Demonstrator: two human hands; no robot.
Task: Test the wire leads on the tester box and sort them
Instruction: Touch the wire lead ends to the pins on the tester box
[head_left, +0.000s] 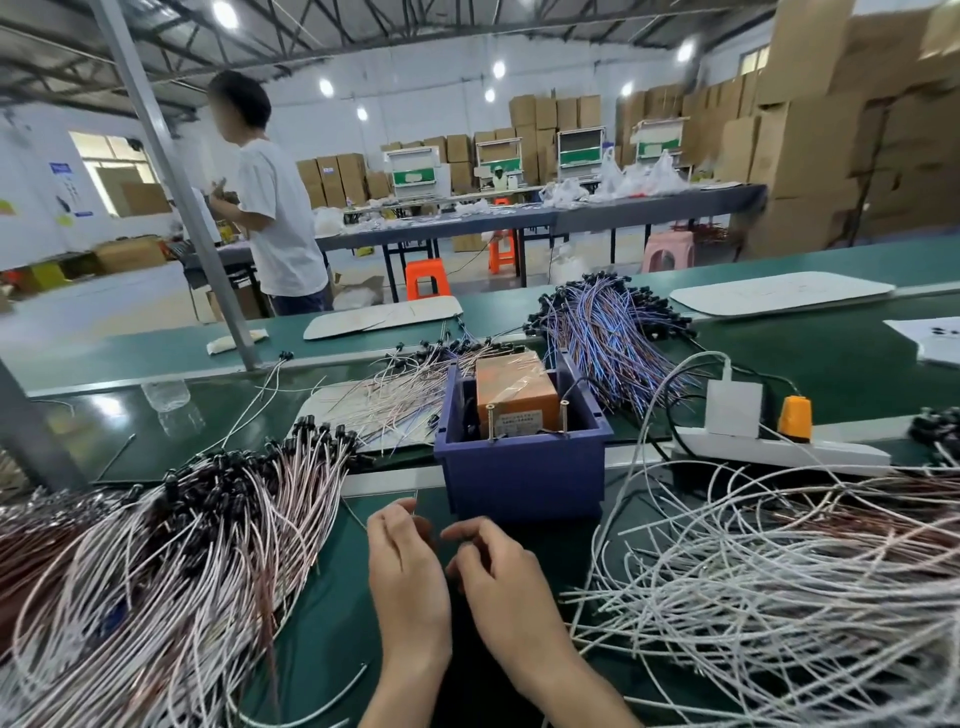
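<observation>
Green bench (332, 629) carried a full left pile (171, 551) and right pile (779, 597) — sorting seemed midway; left hand (408, 571) and right hand (501, 582) pinched one lead (415, 504) before the tester box (519, 467).

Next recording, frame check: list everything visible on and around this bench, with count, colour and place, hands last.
bench: one, green, under everything
bin: one, blue, centre, ahead of the hands
tester box: one, orange, inside the bin
screw posts: two, brass-coloured, upright at the box's near edge
capped leads: large pile, pink-white with black caps, near left
white wires: large pile, near right
blue-purple leads: one bundle, behind the bin
power strip: one, white, right of the bin, orange plug in it
bottle: one, clear, far left
bystander: one, white shirt, background left
left hand: pinches a thin lead
right hand: fingers curled beside it; grasp unclear
</observation>
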